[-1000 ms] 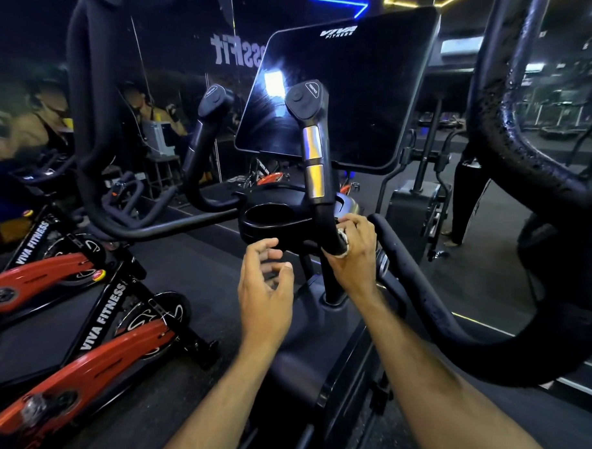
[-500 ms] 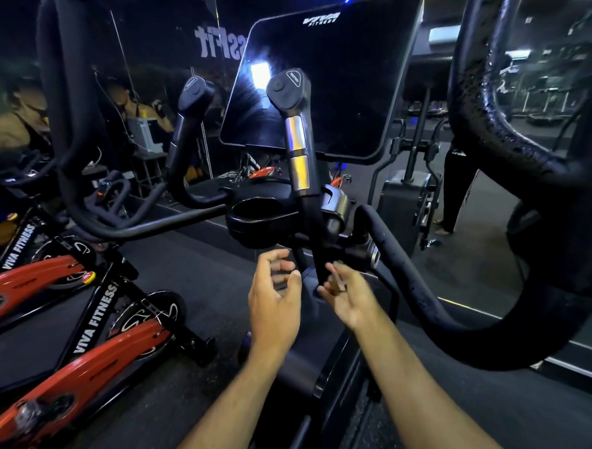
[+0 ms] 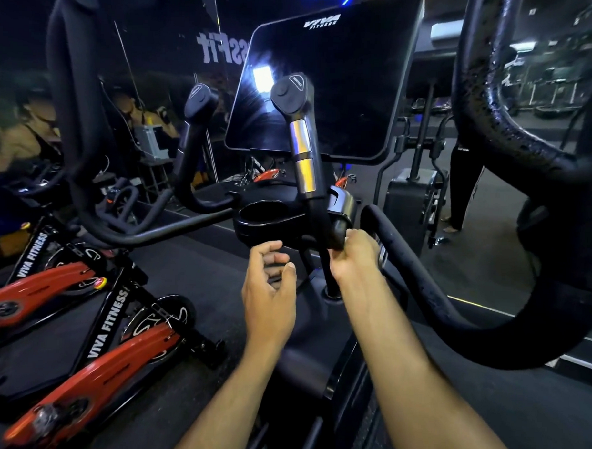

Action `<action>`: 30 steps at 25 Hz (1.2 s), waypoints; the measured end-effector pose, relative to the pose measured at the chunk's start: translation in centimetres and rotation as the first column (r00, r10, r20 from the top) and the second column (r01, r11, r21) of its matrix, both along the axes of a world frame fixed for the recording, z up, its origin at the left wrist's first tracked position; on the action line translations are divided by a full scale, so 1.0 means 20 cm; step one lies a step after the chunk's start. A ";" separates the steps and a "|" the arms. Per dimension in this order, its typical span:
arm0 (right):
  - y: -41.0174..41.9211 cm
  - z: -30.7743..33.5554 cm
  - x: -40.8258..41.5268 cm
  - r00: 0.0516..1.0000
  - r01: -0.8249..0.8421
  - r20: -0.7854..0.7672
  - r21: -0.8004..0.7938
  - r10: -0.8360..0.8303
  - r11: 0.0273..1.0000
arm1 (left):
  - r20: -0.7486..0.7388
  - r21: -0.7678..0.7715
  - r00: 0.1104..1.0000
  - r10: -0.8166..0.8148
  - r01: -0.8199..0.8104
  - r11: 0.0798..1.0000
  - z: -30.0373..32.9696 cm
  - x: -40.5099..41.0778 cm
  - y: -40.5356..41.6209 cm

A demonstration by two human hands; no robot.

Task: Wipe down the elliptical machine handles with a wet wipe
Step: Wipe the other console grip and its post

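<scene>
Black inner handle (image 3: 325, 222) base is gripped again by right hand (image 3: 352, 256), wipe unseen; left hand (image 3: 269, 290) hangs loosely curled, empty; wiping resumed.

Black handle (image 3: 307, 151), silver bands; red bikes (image 3: 91, 368).

The right hand (image 3: 355, 256), which half a second ago hung open just below the inner handle (image 3: 309, 177), has gone back up to that handle's base and curls against it. A second ago it gripped the same spot with a wipe showing; none shows now.
</scene>
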State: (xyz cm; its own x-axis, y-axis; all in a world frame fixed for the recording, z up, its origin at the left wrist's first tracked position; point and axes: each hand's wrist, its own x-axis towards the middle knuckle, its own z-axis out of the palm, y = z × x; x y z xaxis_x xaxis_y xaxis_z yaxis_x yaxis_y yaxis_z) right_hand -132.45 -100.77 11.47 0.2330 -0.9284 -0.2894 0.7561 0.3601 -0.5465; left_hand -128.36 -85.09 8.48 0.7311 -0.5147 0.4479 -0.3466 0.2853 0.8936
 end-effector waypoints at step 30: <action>0.70 0.17 -0.41 0.981 -0.166 -0.149 -0.335 0.122 0.927 | 0.075 -0.049 0.978 -0.193 0.197 0.979 0.09 -0.26 0.18</action>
